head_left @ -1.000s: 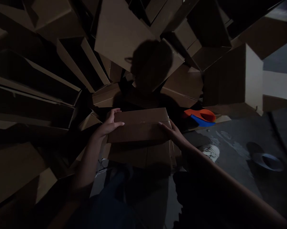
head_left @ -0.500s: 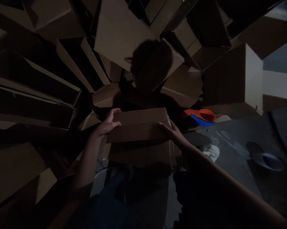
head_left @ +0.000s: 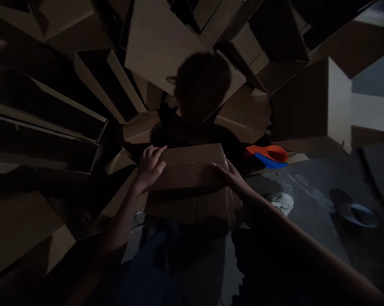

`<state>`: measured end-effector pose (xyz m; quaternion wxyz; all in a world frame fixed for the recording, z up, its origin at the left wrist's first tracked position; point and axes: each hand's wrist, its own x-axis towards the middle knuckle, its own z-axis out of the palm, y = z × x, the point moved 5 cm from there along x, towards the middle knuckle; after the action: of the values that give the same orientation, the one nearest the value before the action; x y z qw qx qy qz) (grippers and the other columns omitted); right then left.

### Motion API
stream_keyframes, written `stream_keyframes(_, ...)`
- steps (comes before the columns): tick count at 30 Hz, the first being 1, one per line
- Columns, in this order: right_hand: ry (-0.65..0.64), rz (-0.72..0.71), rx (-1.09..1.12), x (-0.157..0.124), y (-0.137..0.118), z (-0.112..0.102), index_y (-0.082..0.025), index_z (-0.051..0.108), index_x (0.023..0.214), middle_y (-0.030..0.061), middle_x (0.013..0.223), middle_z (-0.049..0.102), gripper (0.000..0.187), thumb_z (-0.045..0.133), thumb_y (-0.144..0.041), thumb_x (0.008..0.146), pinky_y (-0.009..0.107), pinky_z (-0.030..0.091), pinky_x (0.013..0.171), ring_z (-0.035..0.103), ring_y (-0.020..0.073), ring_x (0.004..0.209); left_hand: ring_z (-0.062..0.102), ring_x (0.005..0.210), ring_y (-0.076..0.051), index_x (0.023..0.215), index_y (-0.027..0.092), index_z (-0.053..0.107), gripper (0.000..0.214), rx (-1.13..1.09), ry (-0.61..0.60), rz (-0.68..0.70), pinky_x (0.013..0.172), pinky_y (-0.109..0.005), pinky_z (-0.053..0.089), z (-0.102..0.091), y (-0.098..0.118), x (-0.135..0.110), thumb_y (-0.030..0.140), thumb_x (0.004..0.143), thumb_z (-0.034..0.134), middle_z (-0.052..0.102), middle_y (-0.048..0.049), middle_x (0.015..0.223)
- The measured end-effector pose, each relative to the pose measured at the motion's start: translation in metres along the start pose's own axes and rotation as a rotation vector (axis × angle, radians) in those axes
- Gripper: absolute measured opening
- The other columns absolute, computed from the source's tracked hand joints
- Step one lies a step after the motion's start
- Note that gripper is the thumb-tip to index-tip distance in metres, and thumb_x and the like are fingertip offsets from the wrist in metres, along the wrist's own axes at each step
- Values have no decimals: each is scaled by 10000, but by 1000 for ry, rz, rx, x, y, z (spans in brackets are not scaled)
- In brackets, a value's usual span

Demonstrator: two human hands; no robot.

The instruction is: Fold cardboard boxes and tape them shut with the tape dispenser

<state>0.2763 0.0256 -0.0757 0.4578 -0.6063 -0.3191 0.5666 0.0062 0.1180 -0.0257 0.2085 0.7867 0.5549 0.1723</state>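
Note:
A closed brown cardboard box (head_left: 188, 168) lies in front of me on top of a larger cardboard box (head_left: 182, 206). My right hand (head_left: 231, 176) grips its right end, thumb along the front side and the other fingers hidden behind the end. At the left end is my left hand (head_left: 150, 165), its fingers spread over the upper corner. Whether the left fingertips touch the cardboard is hard to make out in the dim light.
Cardboard boxes surround me, among them an open box (head_left: 112, 85) at left and a tall box (head_left: 309, 106) at right. An orange and blue object (head_left: 270, 155), a crumpled white item (head_left: 283, 203) and a pale ring (head_left: 359, 215) are on the right. My head's shadow darkens the middle.
My left hand has loosened from the box's left end and its fingers have spread over the corner. The right hand and the box have stayed in place.

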Motion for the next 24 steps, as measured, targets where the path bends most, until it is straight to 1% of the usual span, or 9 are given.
stream_keyframes(3,-13,-3,-1,1,1,0,-315,572,1365,40,1370,649,692,776,-584,762,489,495,1120,600,304,1290,317,1472,-322,1460,210,548,557,132,121,105,1247,-567,196,2,16,-10,237,914,445,548,-108,1436)
stream_keyframes(6,-9,-5,-8,0,1,0,-316,577,1354,33,1377,645,665,765,-583,775,470,502,1115,604,292,1287,305,1487,-320,1441,213,568,505,101,182,171,1241,-544,236,1,23,-15,365,963,509,536,-102,1480)
stream_keyframes(8,-2,4,-13,-1,0,0,-311,580,1352,38,1377,644,660,759,-587,780,466,512,1103,609,292,1280,303,1491,-318,1394,231,612,493,72,219,194,1234,-528,270,-1,25,-16,452,956,559,533,-85,1493)
stream_keyframes(9,-1,9,-14,-2,0,0,-310,578,1356,41,1375,646,663,755,-592,782,469,515,1098,612,293,1276,305,1491,-316,1362,237,638,476,66,235,201,1232,-527,279,-3,26,-16,468,951,574,538,-78,1490)
stream_keyframes(14,-25,12,-36,-1,0,-2,-346,555,1408,18,1385,639,692,733,-621,798,478,489,1120,595,290,1296,367,1459,-308,1217,223,727,363,44,275,242,1217,-512,321,-6,29,-18,432,953,594,602,-88,1409)
stream_keyframes(19,-36,-17,-29,4,-1,-9,-346,601,1376,-31,1401,626,575,581,-666,899,454,373,1214,552,266,1347,398,1442,-304,1221,214,725,349,38,274,264,1208,-499,347,-6,30,-20,401,952,604,606,-94,1398)
stream_keyframes(22,-66,-5,6,8,0,-10,-340,619,1354,-37,1372,648,532,602,-615,900,449,385,1206,572,260,1325,420,1427,-286,1205,232,729,311,9,282,270,1198,-492,364,-7,30,-21,380,958,610,615,-83,1387)
stream_keyframes(24,-70,-9,30,11,3,-10,-331,630,1339,-32,1357,658,521,612,-600,893,437,407,1191,582,256,1314,445,1401,-278,1134,251,752,249,-44,287,285,1186,-491,378,-9,30,-22,374,960,623,641,-68,1351)
